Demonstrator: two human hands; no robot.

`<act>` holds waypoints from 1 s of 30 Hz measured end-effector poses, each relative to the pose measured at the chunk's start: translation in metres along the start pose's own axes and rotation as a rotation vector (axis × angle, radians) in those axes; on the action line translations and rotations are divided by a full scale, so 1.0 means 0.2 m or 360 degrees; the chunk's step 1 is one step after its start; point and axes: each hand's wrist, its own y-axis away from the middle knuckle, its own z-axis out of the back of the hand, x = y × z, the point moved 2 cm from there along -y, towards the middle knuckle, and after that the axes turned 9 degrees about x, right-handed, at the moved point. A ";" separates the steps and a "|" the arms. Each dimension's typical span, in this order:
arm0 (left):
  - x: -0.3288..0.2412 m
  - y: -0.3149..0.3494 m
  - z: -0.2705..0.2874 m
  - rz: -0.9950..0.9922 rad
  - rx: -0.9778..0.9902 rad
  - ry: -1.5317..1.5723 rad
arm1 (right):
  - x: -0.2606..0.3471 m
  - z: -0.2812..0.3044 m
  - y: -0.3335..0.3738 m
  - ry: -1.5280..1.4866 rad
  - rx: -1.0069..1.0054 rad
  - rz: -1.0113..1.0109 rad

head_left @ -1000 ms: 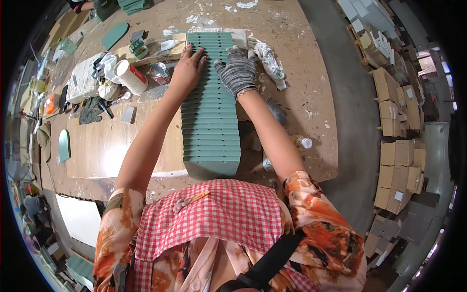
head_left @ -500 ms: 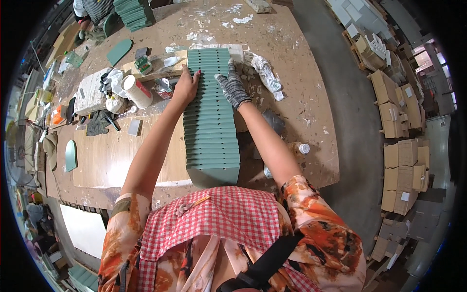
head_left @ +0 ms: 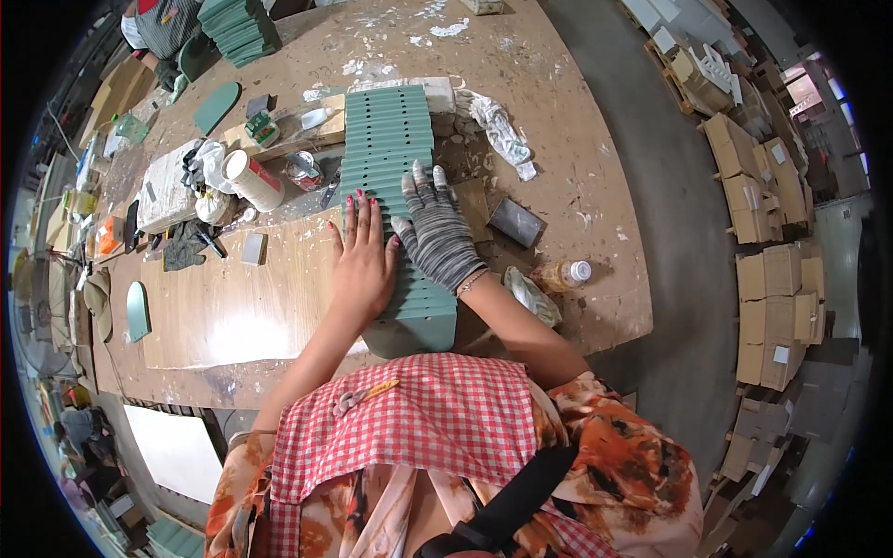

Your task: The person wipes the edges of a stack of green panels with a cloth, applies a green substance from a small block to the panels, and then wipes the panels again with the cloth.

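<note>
A long row of overlapping green boards (head_left: 388, 130) runs away from me along the table, with dark holes dotting their edges. The nearest board shows a broad face by my apron. My bare left hand (head_left: 365, 259) lies flat on the row's left side, fingers stretched forward. On the right side rests my right hand (head_left: 439, 228) in a grey striped glove with pale fingertips, its fingers spread over the boards. Neither hand grips anything. The two thumbs come close together over the middle, and the hands cover part of the near half.
Left of the row stand a white tub (head_left: 253, 181), an open can (head_left: 303, 171) and a green-labelled jar (head_left: 262, 128). A dark block (head_left: 516, 223), a capped bottle (head_left: 564, 274) and a white rag (head_left: 502, 130) lie to the right. Another person (head_left: 166, 33) is at the far left.
Both hands have slid back toward me along the boards, from the far part to the near half. They now lie on top rather than along the sides.
</note>
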 end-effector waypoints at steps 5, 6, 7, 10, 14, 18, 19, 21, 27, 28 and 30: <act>0.02 0.00 0.02 -0.0030 -0.0051 0.0021 | 0.01 -0.03 -0.03 -0.0080 -0.0075 -0.0004; 0.02 0.00 0.01 -0.0048 -0.0048 0.0056 | 0.00 -0.04 -0.02 -0.0137 -0.0078 0.0014; 0.03 0.01 0.01 -0.0067 -0.0046 0.0090 | -0.01 -0.05 -0.02 -0.0195 -0.0083 0.0034; 0.05 0.01 -0.02 -0.0100 -0.0095 0.0087 | -0.02 -0.06 -0.03 -0.0205 -0.0112 0.0042; 0.05 -0.03 -0.02 -0.0127 -0.0033 0.0289 | -0.14 -0.15 -0.03 -0.0449 -0.0344 0.0111; 0.39 0.04 -0.05 -0.0104 -0.0353 0.1956 | -0.17 -0.22 0.04 -0.1260 -0.0553 0.0314; 0.35 0.06 -0.07 -0.0148 -0.0335 0.1970 | -0.25 -0.22 0.12 -0.1306 -0.0563 0.0278; 0.31 0.14 -0.19 -0.0079 -0.0202 0.2254 | -0.31 -0.34 0.29 -0.1652 -0.0493 0.0225; 0.31 0.30 -0.39 0.0157 -0.0099 0.2634 | 0.00 -0.47 0.43 -0.2563 -0.0207 -0.0110; 0.29 0.31 -0.37 0.0336 -0.0267 0.2428 | 0.02 -0.46 0.43 -0.2920 -0.0214 -0.0245; 0.19 0.27 -0.30 0.0212 -0.0186 0.2349 | -0.15 -0.63 0.39 -0.2293 -0.0301 -0.0031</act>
